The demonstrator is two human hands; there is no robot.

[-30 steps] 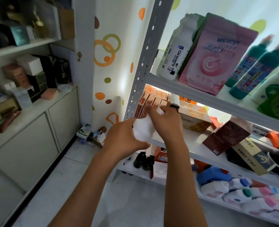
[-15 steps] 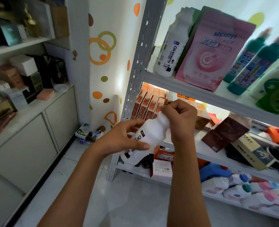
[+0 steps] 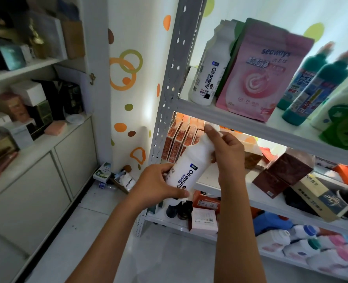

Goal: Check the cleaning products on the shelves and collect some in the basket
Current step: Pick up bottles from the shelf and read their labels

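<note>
White bottle point(image 3: 186, 170) now tilted label-up w/ left hand point(image 3: 158, 185) & right hand point(image 3: 226, 152) both gripping it.

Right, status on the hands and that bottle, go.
Left hand grips the white bottle low on its body. Right hand holds its neck end. Bottle tilted, in front of the shelves. No basket in view.

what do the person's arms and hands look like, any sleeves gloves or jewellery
Both forearms are bare as far as the picture shows: no sleeves reach into view. The left hand and the right hand wear no gloves, and no rings, watch or wristband show on the visible sides. The nails look short and unpainted.
</note>
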